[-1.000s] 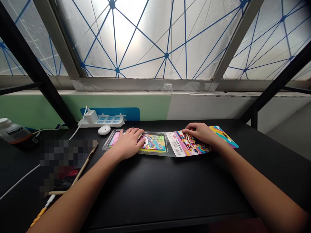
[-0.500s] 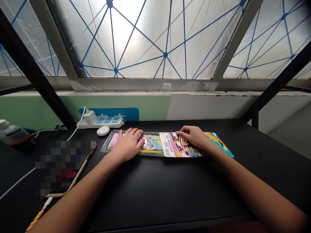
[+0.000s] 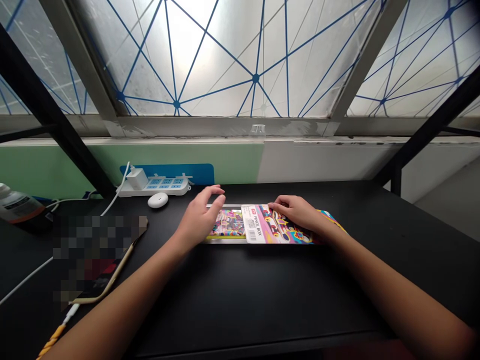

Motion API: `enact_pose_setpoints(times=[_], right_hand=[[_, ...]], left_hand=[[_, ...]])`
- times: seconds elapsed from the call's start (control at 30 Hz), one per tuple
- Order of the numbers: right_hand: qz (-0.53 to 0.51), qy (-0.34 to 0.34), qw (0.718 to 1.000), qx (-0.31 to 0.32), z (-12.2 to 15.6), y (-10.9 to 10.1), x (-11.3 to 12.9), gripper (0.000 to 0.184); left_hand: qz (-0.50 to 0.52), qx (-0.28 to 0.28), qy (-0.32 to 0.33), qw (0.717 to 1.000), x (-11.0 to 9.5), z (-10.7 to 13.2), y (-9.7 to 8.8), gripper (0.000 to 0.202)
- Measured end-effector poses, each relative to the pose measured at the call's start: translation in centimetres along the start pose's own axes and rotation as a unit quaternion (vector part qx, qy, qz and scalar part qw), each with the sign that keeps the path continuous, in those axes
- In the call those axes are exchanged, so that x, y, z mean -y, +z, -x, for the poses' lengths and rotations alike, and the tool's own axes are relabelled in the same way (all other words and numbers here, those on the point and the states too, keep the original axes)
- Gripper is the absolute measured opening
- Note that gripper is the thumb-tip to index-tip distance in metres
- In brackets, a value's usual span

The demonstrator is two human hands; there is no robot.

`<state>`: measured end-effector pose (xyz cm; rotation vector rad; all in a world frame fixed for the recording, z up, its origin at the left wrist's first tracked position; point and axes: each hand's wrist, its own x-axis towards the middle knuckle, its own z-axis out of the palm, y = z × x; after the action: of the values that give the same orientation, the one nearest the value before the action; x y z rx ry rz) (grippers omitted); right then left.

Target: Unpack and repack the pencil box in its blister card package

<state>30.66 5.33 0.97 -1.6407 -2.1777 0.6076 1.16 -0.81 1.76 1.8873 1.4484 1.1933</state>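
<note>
A flat pencil box set lies on the black table, its printed card sleeve [image 3: 262, 225], lettered "PENCIL BOX", around the right part. From the sleeve's left end sticks out a clear plastic tray [image 3: 228, 238] with a colourful cartoon-printed item [image 3: 229, 222] in it. My left hand [image 3: 200, 216] is at the tray's left end, fingers stretched out and thumb apart; it hides that end. My right hand [image 3: 296, 211] rests on the sleeve with curled fingers, thumb and forefinger together at the upper edge. Part of the sleeve's right end is covered by my right wrist.
A white power strip [image 3: 157, 186] with a plugged-in charger stands along the wall, a white earbud case [image 3: 158, 200] in front of it. On the left are a blurred-out device [image 3: 101, 260] with a cable and a bottle [image 3: 22, 207]. Black frame bars [image 3: 56, 120] rise at both sides.
The tray has slid right, deeper into the sleeve, so less of it sticks out. My left hand has moved right and its fingers have lifted. The right hand stays on the sleeve.
</note>
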Motion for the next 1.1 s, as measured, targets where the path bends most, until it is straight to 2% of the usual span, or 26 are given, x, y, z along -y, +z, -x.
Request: enact_pose_setpoints(times=[0.1,0.2,0.3,0.37,0.5,0.6,0.7,0.77,0.83,0.93,1.0,1.1], right_hand=[[0.001,-0.015,0.998,0.068,0.1,-2.1,-1.6,0.044],[-0.013,-0.019,0.991,0.133,0.1,-3.4,-2.9,0.051],[-0.012,-0.023,0.992,0.122,0.0,-3.4,-3.2,0.061],[0.004,-0.036,0.994,0.101,-0.3,-2.7,-2.3,0.068],[0.077,-0.077,0.991,0.083,-1.3,-0.3,2.5,0.078],[0.126,-0.128,0.980,0.089,-2.4,2.3,7.6,0.070],[0.155,-0.177,0.967,0.099,-3.2,4.7,11.7,0.052],[0.170,-0.189,0.964,0.080,-3.3,5.5,12.9,0.043],[0.181,-0.195,0.962,0.062,-3.1,5.4,12.7,0.040],[0.170,-0.186,0.966,0.059,-2.2,3.9,9.9,0.047],[0.133,-0.147,0.979,0.054,-1.5,2.1,7.2,0.055],[0.090,-0.067,0.994,0.012,-0.5,-0.7,3.9,0.052]], left_hand=[[0.016,-0.053,-0.020,0.998,1.9,-1.0,-0.4,0.036],[0.080,-0.057,-0.052,0.994,3.0,-1.2,0.1,0.046],[0.123,-0.039,-0.052,0.990,3.1,-0.9,0.9,0.052],[0.135,-0.037,-0.040,0.989,3.0,-0.6,1.1,0.055],[0.142,-0.036,-0.026,0.989,3.0,-0.4,1.1,0.057],[0.111,-0.012,-0.026,0.993,2.9,-0.4,0.7,0.055],[-0.009,0.045,-0.019,0.999,2.6,-0.5,0.1,0.048],[-0.128,0.080,-0.002,0.989,2.4,-0.5,-0.4,0.044],[-0.215,0.095,0.016,0.972,2.2,-0.4,-0.7,0.043],[-0.274,0.091,0.034,0.957,2.2,-0.4,-0.8,0.041],[-0.304,0.073,0.060,0.948,2.0,-0.3,-0.6,0.039],[-0.345,0.024,0.127,0.930,1.2,-0.1,-0.2,0.037]])
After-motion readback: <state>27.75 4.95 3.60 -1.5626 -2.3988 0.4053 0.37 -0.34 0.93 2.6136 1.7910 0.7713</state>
